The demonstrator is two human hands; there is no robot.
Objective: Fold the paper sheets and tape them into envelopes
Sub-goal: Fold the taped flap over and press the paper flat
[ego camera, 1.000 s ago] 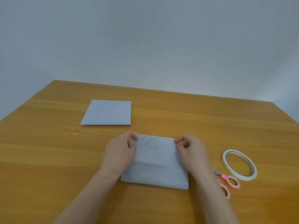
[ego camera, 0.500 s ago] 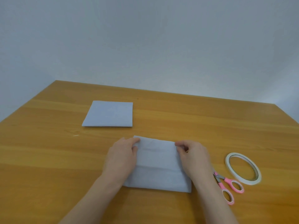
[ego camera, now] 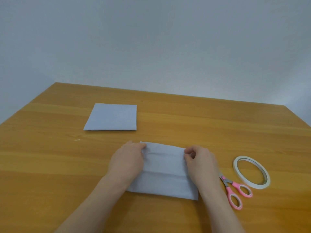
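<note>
Scissors [ego camera: 234, 190] between sheet [ego camera: 165, 172] and tape [ego camera: 251, 172]

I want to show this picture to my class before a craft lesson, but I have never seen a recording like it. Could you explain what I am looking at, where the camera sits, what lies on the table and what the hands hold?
There is no machine here: a person wears one camera on the head, looking forward and down at their own bare hands. On the wooden table the left hand and the right hand pinch the far edge of a folded paper sheet. A second folded sheet lies further away. To the right lie pink scissors and a roll of tape, both untouched.
</note>
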